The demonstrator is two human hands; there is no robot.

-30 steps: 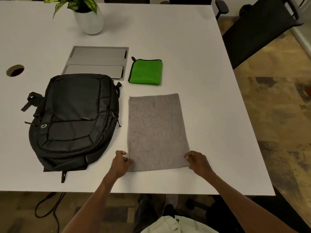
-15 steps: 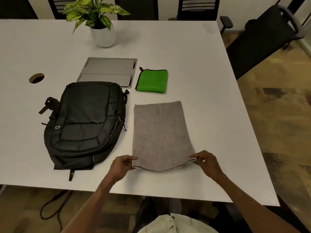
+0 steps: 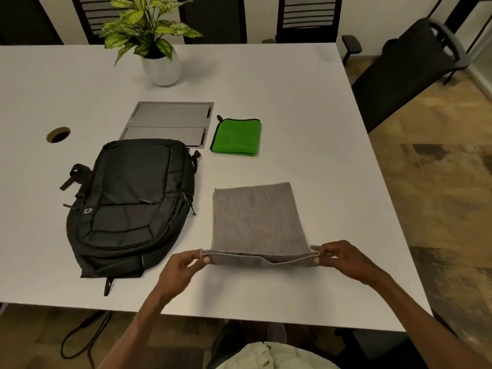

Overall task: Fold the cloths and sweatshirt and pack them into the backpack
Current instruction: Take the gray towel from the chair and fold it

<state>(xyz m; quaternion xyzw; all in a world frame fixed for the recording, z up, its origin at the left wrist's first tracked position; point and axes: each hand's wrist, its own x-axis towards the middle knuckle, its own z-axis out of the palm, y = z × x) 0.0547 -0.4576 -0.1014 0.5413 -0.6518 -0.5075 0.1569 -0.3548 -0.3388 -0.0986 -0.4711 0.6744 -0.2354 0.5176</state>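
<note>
Item: grey rectangular terry cloth (image 3: 257,219), lying on the white surface (image 3: 306,123) near its front edge, just right of the backpack; we had its near edge raised off the surface, the far part lying flat. Left hand (image 3: 181,267): thumb and fingers pinched on the near left corner of the cloth. Right hand (image 3: 343,258): pinched likewise on the near right corner, the edge stretched between the two hands and sagging a little in the middle. Item: black fabric backpack (image 3: 133,206), laid flat on the surface to the left of the grey cloth, front panel up, its zips apparently closed, though we could not tell for certain. Item: green microfibre cloth with black trim (image 3: 236,137), already folded into a small square, resting beyond the grey cloth and well apart from it, just right of a grey metal cable hatch (image 3: 170,121) set into the surface. Item: leafy plant in a white pot (image 3: 159,62), standing at the far side. No sweatshirt was to be found in view. Step in hand, as we judged it: folding the grey cloth in half, near edge to far edge. The next move called for carrying both corners forward together, keeping the edge taut, laying them square on the far corners, then pressing the fold flat; packing had not begun.
</note>
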